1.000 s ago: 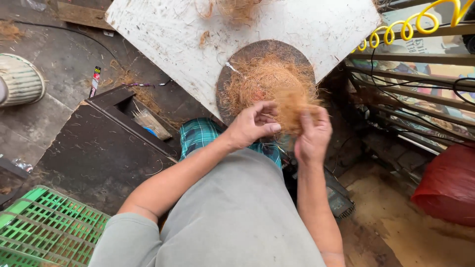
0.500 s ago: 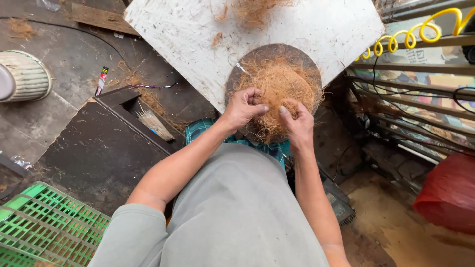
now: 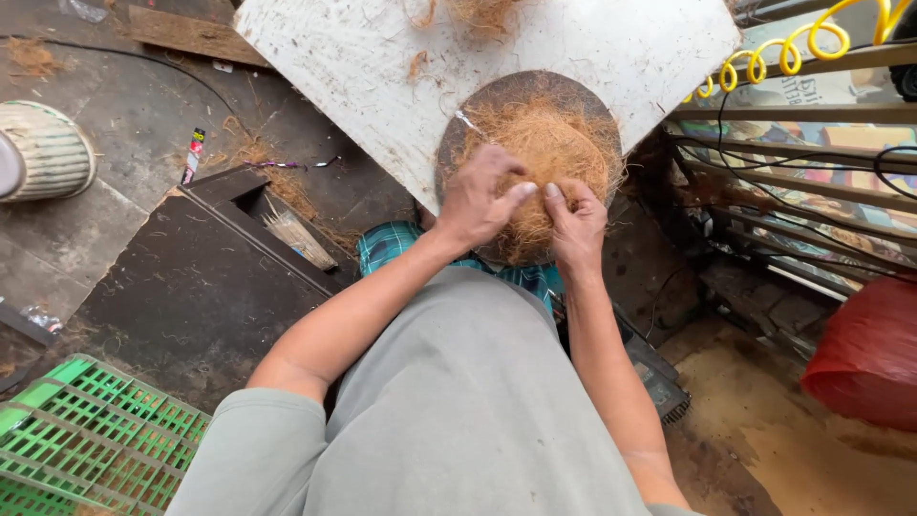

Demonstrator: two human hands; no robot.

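Brown coconut fibre (image 3: 549, 143) sits in a loose mound on a round dark disc (image 3: 506, 96), which lies at the near edge of a scuffed white board (image 3: 382, 67). We see our left hand (image 3: 480, 198) curled over the near left side of the mound, fingers bent and pinching strands, thumb stretched toward the right hand (image 3: 576, 222). That one is also curled, fingertips dug into the fibre's near edge, so both hands are partly closed on fibre and almost touching each other. Teal plaid cloth (image 3: 392, 244) shows just below the disc. A green plastic crate (image 3: 86, 444) sits at lower left, a red bag (image 3: 869, 354) at right, a coiled yellow cord (image 3: 793, 48) top right.
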